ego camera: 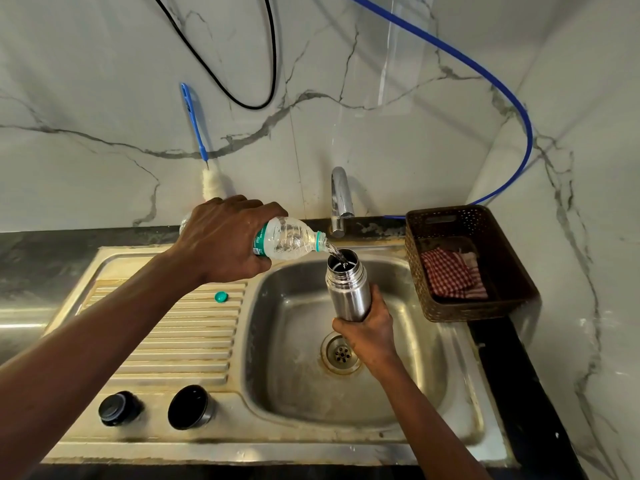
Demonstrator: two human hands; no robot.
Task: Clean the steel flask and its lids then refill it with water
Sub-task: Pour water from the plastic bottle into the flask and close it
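Left arm [86, 341] enters at the sink's [242, 448] near left corner and crosses the drainboard [166, 341] diagonally. Two lids stand on the sink's near rim under that arm. One is a black plug lid [117, 408] and the other, on its basin side, is a steel-walled cup lid [188, 407]. The two are close but apart. A teal cap [221, 297] lies on the drainboard's far part, near the basin edge.

Left hand [225, 237] is wrapped round a clear bottle [294, 239] above the sink's far rim. The bottle is tipped with its neck toward the basin, and water [334, 252] runs from its mouth.

Right hand [367, 327] is over the basin, just above the drain [341, 353] in view. Its fingers are curled round the flask's [348, 289] base. The flask rises from the far side of that hand, roughly upright and uncapped. Its mouth is just below the bottle's, and whether the two touch cannot be told.

Boundaries around the sink:
- The tap [341, 199] stands at the far rim, close behind the flask.
- A brown basket [460, 311] holding a checked cloth [450, 275] sits beside the right rim, near the flask.
- A brush [194, 123] leans on the back wall behind the left hand.
- A blue hose [519, 109] and a black cable [273, 64] hang on that wall.

Bare basin floor shows left of the drain and toward the near rim.
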